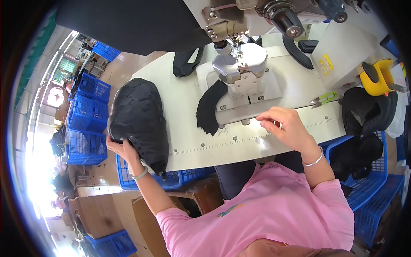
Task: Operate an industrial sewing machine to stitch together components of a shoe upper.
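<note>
At the left end of the white sewing table, my left hand [123, 148] grips the near-left edge of a rounded, overlapping stack of black fabric pieces [138, 115], its thumb on top and its other fingers partly hidden. My right hand [284, 127] hovers over the table's front, in front of the machine. Thumb and index finger are pinched together; whatever is between them is too small to make out. Between the hands stands a post-bed sewing machine [242, 75]. Curved black fabric strips [210, 109] lean against the left side of its post.
Green-handled thread snips [324, 99] lie to the right, near a yellow holder [380, 76] and curved black pieces [369, 112]. A printed ruler [234, 139] runs along the front edge. Blue crates [87, 147] stand at far left; another blue crate [364, 188] holds black pieces at right.
</note>
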`<state>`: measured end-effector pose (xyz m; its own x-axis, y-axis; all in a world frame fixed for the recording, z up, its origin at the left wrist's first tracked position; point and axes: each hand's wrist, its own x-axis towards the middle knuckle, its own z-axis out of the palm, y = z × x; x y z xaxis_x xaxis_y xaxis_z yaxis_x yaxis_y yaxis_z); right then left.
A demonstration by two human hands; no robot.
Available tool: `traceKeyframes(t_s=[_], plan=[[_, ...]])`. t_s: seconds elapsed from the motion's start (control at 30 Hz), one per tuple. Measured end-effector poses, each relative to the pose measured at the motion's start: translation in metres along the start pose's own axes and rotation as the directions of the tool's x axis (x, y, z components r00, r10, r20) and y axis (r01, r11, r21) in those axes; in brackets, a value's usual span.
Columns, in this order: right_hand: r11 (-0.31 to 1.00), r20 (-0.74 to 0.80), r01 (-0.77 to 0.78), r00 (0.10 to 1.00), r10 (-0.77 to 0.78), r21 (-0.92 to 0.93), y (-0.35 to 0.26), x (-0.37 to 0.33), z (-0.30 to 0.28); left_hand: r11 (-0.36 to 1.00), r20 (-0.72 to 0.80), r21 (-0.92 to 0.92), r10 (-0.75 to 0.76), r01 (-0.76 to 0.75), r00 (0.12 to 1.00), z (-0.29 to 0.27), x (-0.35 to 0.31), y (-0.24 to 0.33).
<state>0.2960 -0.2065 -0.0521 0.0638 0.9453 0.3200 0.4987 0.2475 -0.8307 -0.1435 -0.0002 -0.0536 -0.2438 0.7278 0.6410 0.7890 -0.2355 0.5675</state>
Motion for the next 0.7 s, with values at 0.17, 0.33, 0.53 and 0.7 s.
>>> traceKeyframes(t_s=[0.17,0.33,0.53,0.7], plan=[[0.992,-0.063,0.047,0.997,-0.054,-0.116,0.002,-0.017,-0.01,0.992,-0.137,-0.089,0.078,-0.091,0.988,0.039,0.028,-0.055],[0.903,-0.252,-0.044,0.965,-0.072,-0.428,0.016,-0.052,-0.032,0.974,-0.318,0.055,0.224,-0.218,0.921,0.032,0.061,-0.121],[0.339,-0.701,-0.621,0.676,-0.226,-0.707,0.018,-0.098,-0.103,0.985,-0.19,-0.118,0.101,-0.125,0.977,0.042,0.028,-0.05],[0.116,-0.866,-0.859,0.501,-0.012,-0.498,0.06,-0.136,-0.139,0.967,0.097,-0.023,0.256,-0.254,0.962,-0.001,0.018,-0.041]])
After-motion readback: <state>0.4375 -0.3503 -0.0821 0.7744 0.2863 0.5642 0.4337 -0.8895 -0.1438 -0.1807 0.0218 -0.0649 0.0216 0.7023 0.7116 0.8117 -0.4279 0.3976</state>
